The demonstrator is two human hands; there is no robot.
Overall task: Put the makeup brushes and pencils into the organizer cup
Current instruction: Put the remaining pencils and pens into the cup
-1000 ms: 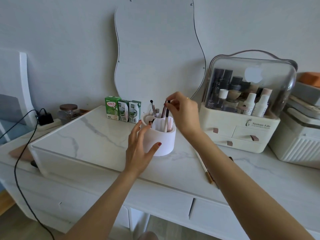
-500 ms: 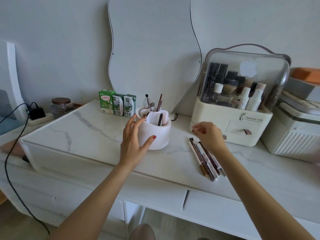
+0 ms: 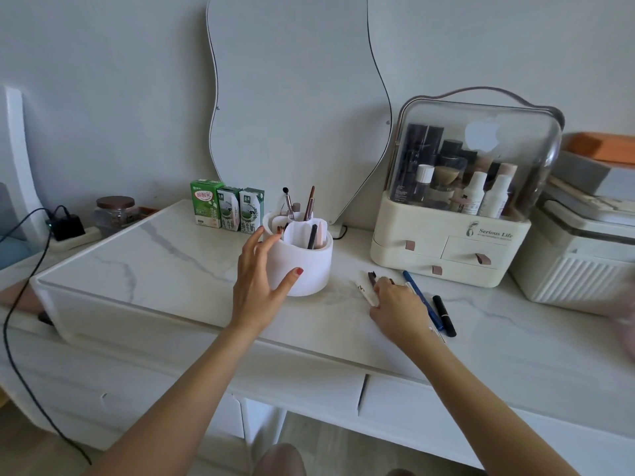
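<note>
A white organizer cup [image 3: 302,266] stands on the marble vanity top [image 3: 171,262], with several brushes [image 3: 311,202] and pencils upright in its compartments. My left hand [image 3: 257,280] wraps its left side, thumb on the front wall and fingers near the rim. To the right, my right hand [image 3: 398,307] lies palm down on a bunch of pencils on the table. A white pencil [image 3: 365,292] and a brown tip [image 3: 371,277] stick out past its fingertips. A blue pencil [image 3: 410,278] and a black stick [image 3: 445,314] lie beside the hand. Whether the fingers grip anything is hidden.
A cream cosmetics case [image 3: 446,242] with a clear lid stands behind the pencils. Three milk cartons [image 3: 226,207] and a wavy mirror [image 3: 295,97] are behind the cup. A ribbed white box [image 3: 577,269] sits at the right, a jar [image 3: 115,211] and power strip [image 3: 68,230] at the left.
My right hand left a pencil in the cup, dropped to the table on the right and now rests on the loose pencils. My left hand stayed on the cup.
</note>
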